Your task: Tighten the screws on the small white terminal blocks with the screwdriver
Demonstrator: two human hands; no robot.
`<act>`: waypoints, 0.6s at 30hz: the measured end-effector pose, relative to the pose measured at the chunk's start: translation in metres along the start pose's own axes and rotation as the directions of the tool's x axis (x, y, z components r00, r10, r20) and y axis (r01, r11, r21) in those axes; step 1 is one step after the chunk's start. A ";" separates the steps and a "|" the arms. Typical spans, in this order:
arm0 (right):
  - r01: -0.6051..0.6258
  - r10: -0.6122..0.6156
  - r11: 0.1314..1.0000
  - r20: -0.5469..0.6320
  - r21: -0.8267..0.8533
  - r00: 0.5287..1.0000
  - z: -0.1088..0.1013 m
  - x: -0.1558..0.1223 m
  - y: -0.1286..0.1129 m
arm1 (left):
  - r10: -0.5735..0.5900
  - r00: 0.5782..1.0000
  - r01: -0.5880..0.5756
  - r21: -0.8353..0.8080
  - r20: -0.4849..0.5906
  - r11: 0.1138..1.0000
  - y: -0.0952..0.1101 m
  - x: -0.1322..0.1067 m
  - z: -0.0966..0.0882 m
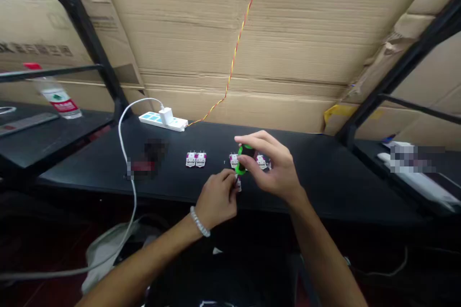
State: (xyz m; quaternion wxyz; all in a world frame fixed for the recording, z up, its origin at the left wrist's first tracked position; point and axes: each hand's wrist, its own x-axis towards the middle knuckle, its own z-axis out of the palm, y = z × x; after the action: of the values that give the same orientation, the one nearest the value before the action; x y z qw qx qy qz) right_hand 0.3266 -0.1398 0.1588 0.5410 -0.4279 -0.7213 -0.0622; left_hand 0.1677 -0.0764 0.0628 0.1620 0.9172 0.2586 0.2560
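Note:
My right hand (272, 160) grips a green and black screwdriver (247, 154), its shaft angled down toward my left fingers. Closed at the table's front edge, my left hand (218, 197) pinches a small white and purple part (238, 183), mostly covered by the fingers. The screwdriver's tip is hidden there. Just behind, more white and purple parts (234, 160) lie partly covered by the screwdriver and my right hand. Two similar white and purple pieces (196, 159) with thin prongs sit side by side to the left.
A white power strip (176, 124) holds a plugged-in charger (166, 115), whose white cable (122, 139) loops down the left side. A twisted red-yellow wire (236, 50) hangs before the cardboard wall (180, 24). Black frame bars (392, 64) flank the black table (324, 172). A bottle (61, 100) stands left.

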 end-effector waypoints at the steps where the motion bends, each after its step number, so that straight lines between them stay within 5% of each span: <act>1: 0.005 -0.005 1.000 -0.005 -0.004 1.000 0.000 0.000 0.001 | 0.002 1.000 -0.002 -0.001 0.001 1.000 0.000 0.000 0.000; 9: -0.077 0.054 0.968 0.099 0.241 0.994 -0.006 -0.004 0.000 | 0.028 0.999 -0.027 0.039 -0.017 0.999 -0.001 -0.001 0.001; 18: -0.040 0.035 0.994 0.050 0.100 0.998 -0.002 0.004 -0.004 | 0.025 1.000 -0.025 0.008 -0.006 1.000 -0.002 0.000 0.001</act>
State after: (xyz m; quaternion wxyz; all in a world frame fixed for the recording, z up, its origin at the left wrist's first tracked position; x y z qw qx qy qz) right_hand 0.3254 -0.1412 0.1649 0.5456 -0.4149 -0.7281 -0.0053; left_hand 0.1679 -0.0749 0.0613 0.1545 0.9202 0.2484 0.2600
